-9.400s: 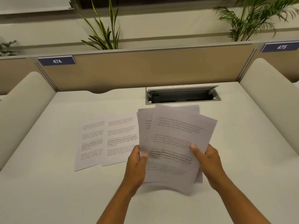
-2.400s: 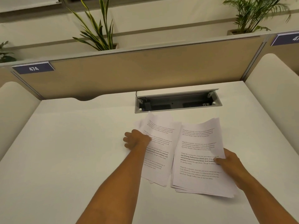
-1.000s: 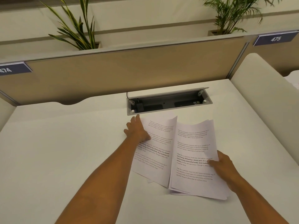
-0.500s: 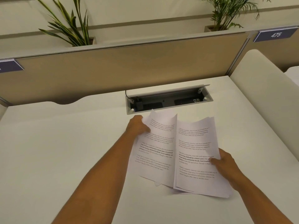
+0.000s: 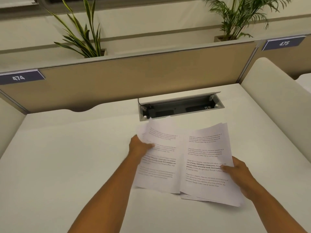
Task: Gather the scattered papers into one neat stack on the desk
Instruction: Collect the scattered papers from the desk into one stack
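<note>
Two bundles now, no loose sheets left on surface (image 5: 67, 157). Left bundle (image 5: 159, 158) just lifted off surface, far edge curling; we judge merging comes next. Left grip (image 5: 139, 147) clamped at its nine o'clock edge; right grip (image 5: 235, 172) clamped on right bundle (image 5: 205, 165) at three o'clock. Bundles overlap mid-surface.

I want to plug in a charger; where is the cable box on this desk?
In the head view the cable box sits open at the desk's far edge, right of centre, just beyond the papers.
</note>
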### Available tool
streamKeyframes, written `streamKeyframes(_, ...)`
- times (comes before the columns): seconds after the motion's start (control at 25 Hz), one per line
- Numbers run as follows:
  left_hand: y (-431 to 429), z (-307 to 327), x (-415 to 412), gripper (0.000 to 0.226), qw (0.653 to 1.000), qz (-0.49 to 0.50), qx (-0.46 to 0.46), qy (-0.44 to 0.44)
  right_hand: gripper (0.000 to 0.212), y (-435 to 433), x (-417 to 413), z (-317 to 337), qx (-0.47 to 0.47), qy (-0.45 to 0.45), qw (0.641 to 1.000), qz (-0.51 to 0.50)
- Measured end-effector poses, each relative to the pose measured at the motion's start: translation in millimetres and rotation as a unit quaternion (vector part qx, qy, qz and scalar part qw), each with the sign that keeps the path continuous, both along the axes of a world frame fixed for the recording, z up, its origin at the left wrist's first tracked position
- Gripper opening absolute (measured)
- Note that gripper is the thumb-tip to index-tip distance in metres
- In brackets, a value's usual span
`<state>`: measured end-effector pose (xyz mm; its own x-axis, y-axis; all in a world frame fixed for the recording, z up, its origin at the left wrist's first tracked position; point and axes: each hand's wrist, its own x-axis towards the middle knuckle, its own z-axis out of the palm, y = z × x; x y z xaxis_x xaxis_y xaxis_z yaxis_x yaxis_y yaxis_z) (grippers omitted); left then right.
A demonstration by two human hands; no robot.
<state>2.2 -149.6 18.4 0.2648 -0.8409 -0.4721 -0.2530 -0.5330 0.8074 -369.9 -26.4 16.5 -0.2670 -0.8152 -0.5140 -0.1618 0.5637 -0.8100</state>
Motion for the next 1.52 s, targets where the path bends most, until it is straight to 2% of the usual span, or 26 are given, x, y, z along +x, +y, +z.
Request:
streamKeyframes(0.04,9.3,-5.5,-0.1,0.056,1.000,-0.003,0.009,-0.014,0.039,2.2,2.7,1.5,-0.004,-0.004,1.000,0.000)
streamKeyframes(0.12,17.7,-2.1,5.4,0.044,0.999,-0.007,-0.034,-0.025,0.038,7.4,5.4,7.8,-0.014,-0.002,1.000,-0.002)
streamKeyframes(0.28,15.2,51.7,39.1,0.031,0.982,-0.019,-0.151,-0.114,0.037,16.6,5.9,21.0,-0.042,-0.004,0.999,-0.015)
streamKeyframes(0.36,14.9,84.3,63.5,0.017,0.971,-0.015,-0.204,-0.127,0.038,21.2,8.6,27.4,-0.057,-0.013,0.998,-0.017)
streamKeyframes(0.44,19.2,112.2,88.9,0.005,0.969,-0.012,-0.236,-0.073,0.038,26.5,16.0,34.4,-0.067,-0.036,0.997,-0.010)
streamKeyframes(0.56,34.2,139.0,109.3,0.012,0.969,-0.022,-0.242,0.049,0.036,33.3,34.3,45.7,-0.079,-0.095,0.992,0.018)
streamKeyframes(0.64,45.6,138.4,106.9,0.017,0.969,-0.032,-0.220,0.107,0.036,35.4,49.7,54.5,-0.085,-0.152,0.984,0.038)
streamKeyframes(0.76,66.5,119.9,87.4,0.015,0.975,-0.032,-0.168,0.145,0.031,37.5,73.0,70.6,-0.091,-0.229,0.967,0.058)
streamKeyframes(0.88,85.9,100.9,65.8,0.023,0.975,-0.036,-0.107,0.191,0.033,41.6,94.6,85.8,-0.099,-0.262,0.955,0.094)
streamKeyframes(1.04,103.5,85.3,53.2,0.027,0.962,-0.030,-0.081,0.258,0.036,46.8,111.1,93.9,-0.093,-0.257,0.954,0.122)
streamKeyframes(1.12,109.8,80.3,49.9,0.027,0.963,-0.031,-0.089,0.253,0.034,49.7,113.5,94.1,-0.074,-0.267,0.954,0.110)
streamKeyframes(1.2,114.8,77.2,46.1,0.028,0.966,-0.030,-0.102,0.235,0.044,51.0,117.7,95.6,-0.068,-0.261,0.956,0.113)
streamKeyframes(1.28,118.9,77.1,42.5,0.027,0.969,-0.021,-0.117,0.218,0.041,49.1,125.7,95.8,-0.098,-0.197,0.968,0.121)
streamKeyframes(1.36,124.1,80.8,37.8,0.024,0.967,-0.015,-0.136,0.214,0.026,45.5,134.9,97.0,-0.140,-0.124,0.977,0.107)
streamKeyframes(1.52,139.3,100.5,26.2,0.023,0.954,-0.017,-0.222,0.200,0.017,43.5,154.5,108.9,-0.222,-0.070,0.968,0.091)
